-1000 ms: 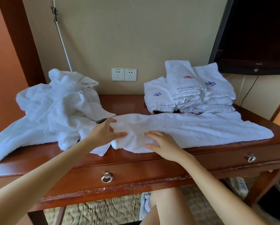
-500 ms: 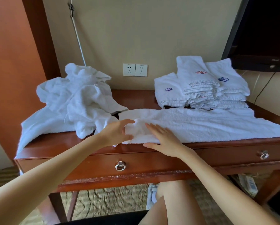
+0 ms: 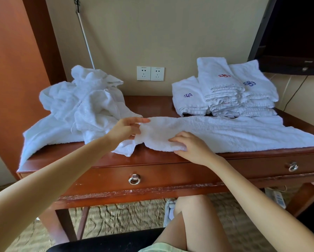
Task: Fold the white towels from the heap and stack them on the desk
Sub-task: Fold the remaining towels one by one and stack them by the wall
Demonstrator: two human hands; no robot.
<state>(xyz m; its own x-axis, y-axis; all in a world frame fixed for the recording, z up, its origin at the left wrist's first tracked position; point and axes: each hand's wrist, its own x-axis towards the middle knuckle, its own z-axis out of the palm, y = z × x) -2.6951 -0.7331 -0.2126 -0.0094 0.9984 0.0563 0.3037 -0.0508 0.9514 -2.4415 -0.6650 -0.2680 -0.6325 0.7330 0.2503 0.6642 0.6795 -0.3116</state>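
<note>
Both hands hold the left end of a white towel (image 3: pixel 234 131) spread on the worktop (image 3: pixel 152 106).

Left hand (image 3: pixel 127 129) pinches the towel's end between thumb and fingers, and right hand (image 3: pixel 190 148), just beside it, curls over the near hem; the towel lies lengthwise along the front edge, its far end reaching the right side. On the reddish-brown wooden worktop, the loose heap (image 3: pixel 83 106) of white towels sits at the left, spilling over that edge, and the folded stack (image 3: pixel 223 88), with red and blue embroidered marks, stands at the back right, touching the spread towel. Two drawers below, with ring pulls (image 3: pixel 134 179), are closed, so their contents are hidden. Behind are a beige wall with twin sockets (image 3: pixel 150 73), a dark screen (image 3: pixel 294 33) at upper right and a wooden panel (image 3: pixel 12 70) at left.
</note>
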